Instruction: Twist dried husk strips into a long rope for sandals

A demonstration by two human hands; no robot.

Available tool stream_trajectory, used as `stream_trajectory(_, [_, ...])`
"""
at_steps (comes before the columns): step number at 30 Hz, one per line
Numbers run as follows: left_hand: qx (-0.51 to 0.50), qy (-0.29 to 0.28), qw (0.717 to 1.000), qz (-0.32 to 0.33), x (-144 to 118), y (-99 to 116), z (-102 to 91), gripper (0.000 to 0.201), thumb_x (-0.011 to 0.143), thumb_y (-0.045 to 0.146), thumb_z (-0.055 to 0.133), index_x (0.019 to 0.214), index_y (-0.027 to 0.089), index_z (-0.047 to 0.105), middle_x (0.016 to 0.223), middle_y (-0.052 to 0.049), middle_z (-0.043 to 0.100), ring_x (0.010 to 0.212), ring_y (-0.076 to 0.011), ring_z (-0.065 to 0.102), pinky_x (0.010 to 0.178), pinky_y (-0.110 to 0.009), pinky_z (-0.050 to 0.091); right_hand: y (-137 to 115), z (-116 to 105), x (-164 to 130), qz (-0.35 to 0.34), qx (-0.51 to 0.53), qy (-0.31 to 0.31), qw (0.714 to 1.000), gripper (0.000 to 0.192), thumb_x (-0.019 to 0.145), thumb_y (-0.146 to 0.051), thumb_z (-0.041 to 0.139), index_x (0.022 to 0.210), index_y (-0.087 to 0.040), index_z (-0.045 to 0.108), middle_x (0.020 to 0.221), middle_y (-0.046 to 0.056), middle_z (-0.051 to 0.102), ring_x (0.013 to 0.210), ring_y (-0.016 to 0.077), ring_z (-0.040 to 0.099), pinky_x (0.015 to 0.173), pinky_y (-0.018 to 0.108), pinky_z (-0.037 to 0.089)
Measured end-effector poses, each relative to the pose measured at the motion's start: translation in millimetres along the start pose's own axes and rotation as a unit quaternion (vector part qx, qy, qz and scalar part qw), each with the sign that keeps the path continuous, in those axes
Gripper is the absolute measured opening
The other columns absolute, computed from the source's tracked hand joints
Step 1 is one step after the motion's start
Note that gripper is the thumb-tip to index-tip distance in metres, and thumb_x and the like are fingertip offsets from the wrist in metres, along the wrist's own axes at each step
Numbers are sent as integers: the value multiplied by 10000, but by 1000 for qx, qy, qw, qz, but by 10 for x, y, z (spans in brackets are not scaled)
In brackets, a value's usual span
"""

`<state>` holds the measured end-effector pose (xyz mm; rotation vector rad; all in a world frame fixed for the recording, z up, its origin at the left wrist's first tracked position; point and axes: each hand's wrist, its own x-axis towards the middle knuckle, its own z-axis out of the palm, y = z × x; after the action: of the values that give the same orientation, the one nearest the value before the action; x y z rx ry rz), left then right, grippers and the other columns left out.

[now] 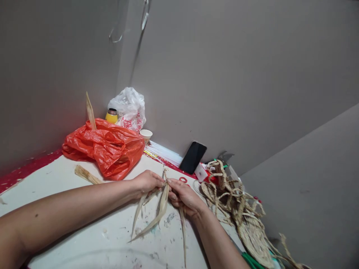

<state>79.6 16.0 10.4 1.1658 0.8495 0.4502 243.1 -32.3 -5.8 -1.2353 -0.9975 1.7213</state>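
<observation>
Head view: left hand (pixel 148 182) and right hand (pixel 183 196) both pinch dried husk strips (pixel 161 209) together just above the white counter (pixel 84 239), loose ends hanging free, woven rope pile (pixel 238 205) near the right.

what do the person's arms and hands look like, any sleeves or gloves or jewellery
Both arms are bare from the frame edge down to the wrist: no sleeves show. The left hand and right hand wear no gloves, and no rings, watch or bracelet can be seen. The fingers are bare too. A small dark spot marks the left forearm.
</observation>
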Motion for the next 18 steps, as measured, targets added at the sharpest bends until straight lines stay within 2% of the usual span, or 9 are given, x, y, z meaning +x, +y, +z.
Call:
stream_trajectory(6, [70,11,997,28,84,-39,-50,152,634,275,651,674,141,590,469,67,475,383,-55,328,415,-205,244,-9,7,-9,0,-6,1,1000,379,760,-495,627,655,-188,432,401,-98,389,316,13,141,323,168,69])
stream_trajectory(10, [117,31,988,98,126,-84,-49,86,638,218,617,648,137,590,562,44,535,524,-81,434,543,-206,340,-15,26,-12,-5,-15,3,1000,385,765,-500,622,647,-188,429,400,-101,379,316,15,145,322,170,74])
stream_trajectory(13, [154,40,976,149,102,-63,-40,28,635,166,588,634,148,567,630,40,556,625,-98,479,623,-205,360,-9,39,-11,-12,-20,9,1000,381,772,-501,615,653,-189,431,400,-103,378,319,17,142,322,169,70])
stream_trajectory(18, [191,21,971,139,57,12,-43,58,681,181,510,628,162,521,506,55,481,485,-93,416,518,-212,321,3,71,8,-32,-32,30,999,371,772,-502,617,674,-186,448,396,-108,376,318,16,146,323,168,80])
